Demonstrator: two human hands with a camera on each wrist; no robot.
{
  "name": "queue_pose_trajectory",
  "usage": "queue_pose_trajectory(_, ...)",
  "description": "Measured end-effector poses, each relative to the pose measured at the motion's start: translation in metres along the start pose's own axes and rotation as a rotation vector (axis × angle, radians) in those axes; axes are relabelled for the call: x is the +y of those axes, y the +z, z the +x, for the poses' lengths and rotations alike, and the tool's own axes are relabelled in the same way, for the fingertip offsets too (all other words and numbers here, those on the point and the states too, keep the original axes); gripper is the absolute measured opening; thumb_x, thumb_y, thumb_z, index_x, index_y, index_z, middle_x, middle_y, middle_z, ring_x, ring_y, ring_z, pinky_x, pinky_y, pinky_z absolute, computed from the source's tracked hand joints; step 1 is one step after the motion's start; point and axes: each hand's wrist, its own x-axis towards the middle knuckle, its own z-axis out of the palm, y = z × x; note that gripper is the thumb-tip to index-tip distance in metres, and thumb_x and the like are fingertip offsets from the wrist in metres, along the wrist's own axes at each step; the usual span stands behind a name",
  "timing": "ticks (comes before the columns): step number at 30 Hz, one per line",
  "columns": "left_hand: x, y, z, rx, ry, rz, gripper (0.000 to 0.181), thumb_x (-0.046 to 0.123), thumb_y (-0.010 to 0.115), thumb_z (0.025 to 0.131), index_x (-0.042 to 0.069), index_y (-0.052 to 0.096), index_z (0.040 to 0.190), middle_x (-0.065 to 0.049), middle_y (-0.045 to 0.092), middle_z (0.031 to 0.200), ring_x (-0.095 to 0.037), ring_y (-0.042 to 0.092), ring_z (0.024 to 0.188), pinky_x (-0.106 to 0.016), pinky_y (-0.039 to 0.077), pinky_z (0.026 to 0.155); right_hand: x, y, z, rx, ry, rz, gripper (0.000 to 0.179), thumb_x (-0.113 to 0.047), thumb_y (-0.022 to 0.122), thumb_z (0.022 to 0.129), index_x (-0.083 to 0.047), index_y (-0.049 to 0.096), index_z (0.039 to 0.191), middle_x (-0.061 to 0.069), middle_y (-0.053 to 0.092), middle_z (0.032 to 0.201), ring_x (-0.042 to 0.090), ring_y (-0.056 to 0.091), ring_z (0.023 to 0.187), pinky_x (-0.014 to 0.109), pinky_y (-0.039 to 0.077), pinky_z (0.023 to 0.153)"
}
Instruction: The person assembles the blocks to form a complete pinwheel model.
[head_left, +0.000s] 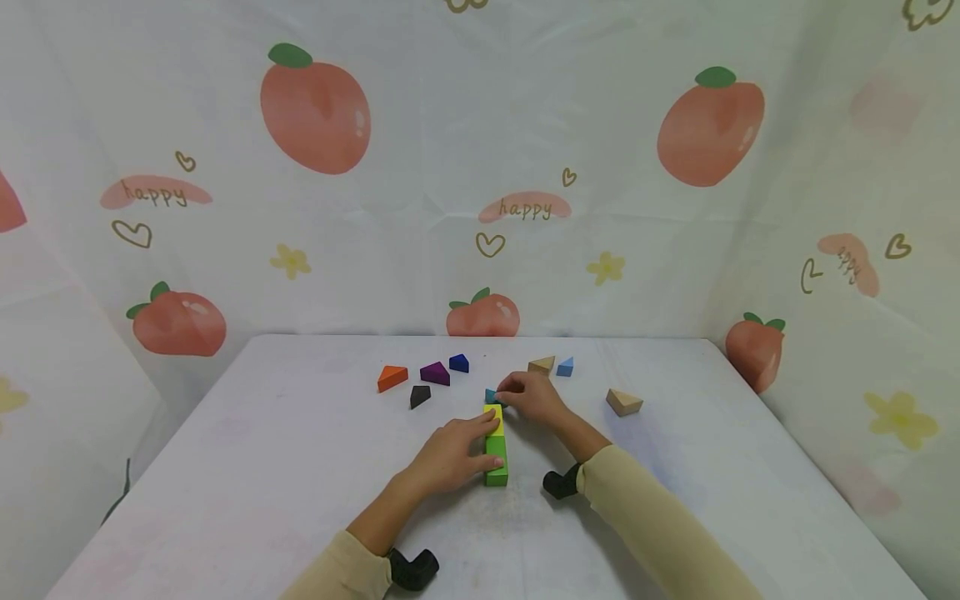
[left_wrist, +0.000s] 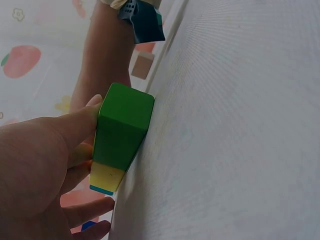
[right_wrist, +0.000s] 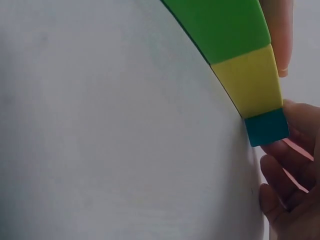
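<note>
A green block point(head_left: 497, 477) and a yellow block point(head_left: 492, 408) lie end to end in a row on the table, with a small teal block point(right_wrist: 267, 128) against the yellow one's far end. My left hand point(head_left: 448, 457) reaches over the row from the left. Its thumb rests on the green block and its extended index finger touches the top of the yellow one. From the right, my right hand point(head_left: 534, 398) pinches the teal block between thumb and fingers. Most of the teal block is hidden behind these fingers in the head view.
Beyond the row on the left are orange point(head_left: 392, 378), purple point(head_left: 435, 374), dark blue point(head_left: 459, 363) and black point(head_left: 420, 396) blocks. At the right are two wooden wedges, one at the back point(head_left: 542, 365) and one nearer point(head_left: 624, 402), plus a light blue block point(head_left: 565, 367). A patterned cloth hangs behind.
</note>
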Motion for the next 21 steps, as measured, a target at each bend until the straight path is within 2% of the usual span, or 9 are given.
queue_pose_trajectory(21,-0.0025,0.0006,0.0009,0.008,0.017,-0.005,0.067,0.047,0.066,0.09,0.017,0.046,0.146,0.001,0.042,0.15,-0.028,0.042,0.134,-0.051,0.036,0.106,-0.004,0.0057,-0.0028,-0.028,0.034,0.018,0.011,-0.022,0.07,0.091,-0.012,0.073,0.095,-0.003,0.065,0.083,0.017,0.054,0.078,0.028,0.047,0.068)
